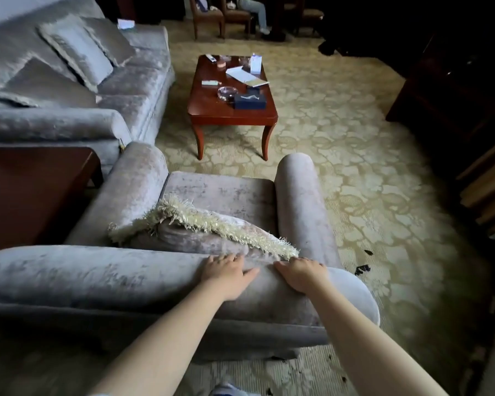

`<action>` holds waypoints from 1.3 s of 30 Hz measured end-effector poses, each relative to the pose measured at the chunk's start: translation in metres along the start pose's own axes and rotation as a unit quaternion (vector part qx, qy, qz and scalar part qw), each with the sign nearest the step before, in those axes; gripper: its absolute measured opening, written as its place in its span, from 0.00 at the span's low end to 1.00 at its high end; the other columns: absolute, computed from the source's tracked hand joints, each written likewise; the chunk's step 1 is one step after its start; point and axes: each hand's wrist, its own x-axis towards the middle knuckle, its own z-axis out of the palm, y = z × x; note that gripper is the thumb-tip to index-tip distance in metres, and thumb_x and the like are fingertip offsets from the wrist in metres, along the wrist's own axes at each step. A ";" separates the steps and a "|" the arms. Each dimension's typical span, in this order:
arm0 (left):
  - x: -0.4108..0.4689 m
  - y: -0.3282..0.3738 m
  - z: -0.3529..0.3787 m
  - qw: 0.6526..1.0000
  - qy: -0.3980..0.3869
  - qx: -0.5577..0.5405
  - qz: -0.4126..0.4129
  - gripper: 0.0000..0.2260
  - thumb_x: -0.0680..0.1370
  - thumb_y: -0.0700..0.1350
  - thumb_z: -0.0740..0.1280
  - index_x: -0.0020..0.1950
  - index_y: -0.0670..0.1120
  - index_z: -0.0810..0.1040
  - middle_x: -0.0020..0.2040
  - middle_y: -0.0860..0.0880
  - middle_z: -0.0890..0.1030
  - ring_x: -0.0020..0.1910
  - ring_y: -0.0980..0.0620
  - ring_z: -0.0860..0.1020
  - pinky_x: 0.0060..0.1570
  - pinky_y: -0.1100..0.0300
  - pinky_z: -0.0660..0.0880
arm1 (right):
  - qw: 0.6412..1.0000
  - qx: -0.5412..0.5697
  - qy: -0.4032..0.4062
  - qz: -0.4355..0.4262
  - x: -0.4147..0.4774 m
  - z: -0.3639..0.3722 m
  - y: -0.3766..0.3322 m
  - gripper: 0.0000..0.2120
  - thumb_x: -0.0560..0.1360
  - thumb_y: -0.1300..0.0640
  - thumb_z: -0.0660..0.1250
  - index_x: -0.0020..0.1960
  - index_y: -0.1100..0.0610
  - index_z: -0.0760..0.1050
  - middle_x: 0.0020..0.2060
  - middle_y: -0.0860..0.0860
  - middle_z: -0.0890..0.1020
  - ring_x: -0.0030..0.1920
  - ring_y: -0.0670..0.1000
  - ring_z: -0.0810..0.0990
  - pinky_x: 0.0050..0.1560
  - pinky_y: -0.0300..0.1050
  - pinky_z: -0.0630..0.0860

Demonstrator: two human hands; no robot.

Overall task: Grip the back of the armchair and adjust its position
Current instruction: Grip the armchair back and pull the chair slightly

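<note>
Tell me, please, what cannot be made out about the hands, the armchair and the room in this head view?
- Left hand and right hand: fingertips curl over the armchair back, so grip firmness is hidden.
- Armchair legs: hidden beneath its body.
- Fringed cushion: its lower part is behind the backrest.
- Items on the coffee table: too small to identify.
- Right side of the room: too dark.
</note>
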 end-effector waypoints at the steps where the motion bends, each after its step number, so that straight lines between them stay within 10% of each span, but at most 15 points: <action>1: 0.000 -0.001 -0.001 1.000 0.002 0.006 0.005 0.33 0.77 0.66 0.42 0.77 0.49 0.51 0.78 0.47 0.55 0.75 0.47 0.55 0.72 0.47 0.50 | 1.000 0.012 0.009 0.004 -0.001 0.000 0.000 0.31 0.75 0.34 0.47 0.67 0.53 0.71 0.67 0.56 0.74 0.67 0.58 0.71 0.65 0.53 0.65; 22: 0.039 -0.019 -0.001 0.994 -0.098 -0.034 0.018 0.39 0.71 0.74 0.45 0.77 0.56 0.46 0.78 0.49 0.53 0.76 0.45 0.55 0.71 0.47 0.53 | 0.992 0.020 -0.122 0.013 0.060 0.008 -0.007 0.33 0.74 0.34 0.48 0.72 0.52 0.67 0.73 0.53 0.68 0.71 0.55 0.68 0.71 0.55 0.63; 30: 0.077 -0.011 -0.006 0.984 -0.153 -0.094 -0.019 0.38 0.74 0.71 0.50 0.76 0.48 0.57 0.77 0.45 0.57 0.74 0.44 0.58 0.70 0.48 0.57 | 0.974 0.019 -0.219 -0.055 0.110 0.021 -0.005 0.28 0.79 0.41 0.50 0.69 0.58 0.69 0.70 0.60 0.70 0.69 0.58 0.70 0.67 0.47 0.65; 39: 0.114 0.037 -0.034 0.988 -0.069 -0.141 0.003 0.31 0.78 0.64 0.50 0.70 0.42 0.68 0.72 0.41 0.68 0.66 0.43 0.70 0.62 0.51 0.67 | 0.987 0.005 -0.153 -0.038 0.166 -0.027 0.045 0.25 0.79 0.44 0.55 0.68 0.58 0.71 0.69 0.57 0.73 0.68 0.55 0.72 0.65 0.45 0.67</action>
